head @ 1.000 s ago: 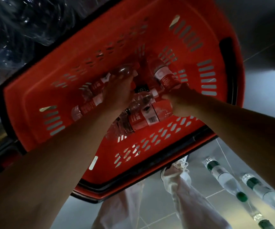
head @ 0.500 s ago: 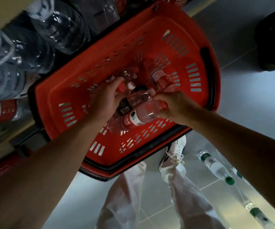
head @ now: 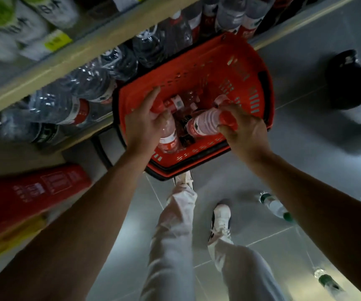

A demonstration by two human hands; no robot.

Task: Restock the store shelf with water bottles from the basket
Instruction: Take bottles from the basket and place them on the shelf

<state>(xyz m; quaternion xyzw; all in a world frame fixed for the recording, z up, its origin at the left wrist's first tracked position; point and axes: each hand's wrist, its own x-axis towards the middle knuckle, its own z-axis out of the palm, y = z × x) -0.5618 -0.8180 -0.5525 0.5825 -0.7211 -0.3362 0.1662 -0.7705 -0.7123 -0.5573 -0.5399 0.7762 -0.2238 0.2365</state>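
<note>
Fingers (head: 153,118) of both hands grip bottles (head: 205,123) over basket (head: 260,101).

A single head-worn wide-angle view is aimed steeply down, close above both hands (head: 192,129), the red basket (head: 199,68) and the floor (head: 305,161); shelving (head: 51,64) is seen at left.

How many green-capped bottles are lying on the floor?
2. One green-capped bottle lies beside the right forearm; another lies near the bottom right corner. The arm may hide more.
</note>
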